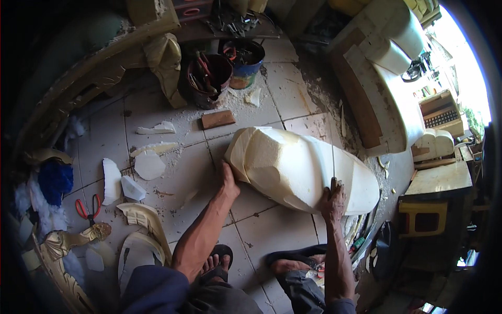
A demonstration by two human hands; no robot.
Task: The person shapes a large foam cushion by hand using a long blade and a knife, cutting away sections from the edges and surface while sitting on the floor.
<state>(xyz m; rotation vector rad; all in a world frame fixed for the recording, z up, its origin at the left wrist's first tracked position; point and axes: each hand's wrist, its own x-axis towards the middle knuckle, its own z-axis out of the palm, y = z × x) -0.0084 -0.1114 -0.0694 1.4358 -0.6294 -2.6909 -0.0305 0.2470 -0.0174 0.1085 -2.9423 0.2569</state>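
A large, roughly shaped cream foam block [282,165] lies across the middle of the head view. My left hand [228,180] grips its left end, with the fingertips hidden against the foam. My right hand [333,196] is on the front right part of the block, fingers curled round a long, thin tool [332,162], apparently a blade, that points away from me over the foam. A pale diagonal band runs across the block beside the tool.
Foam scraps [149,165], red-handled scissors [89,208] and carved pieces [70,240] lie left. Buckets of tools [209,78] and a wooden block [218,120] are beyond. Padded furniture [384,102] and a yellow stool [422,206] stand right. My sandaled feet are below.
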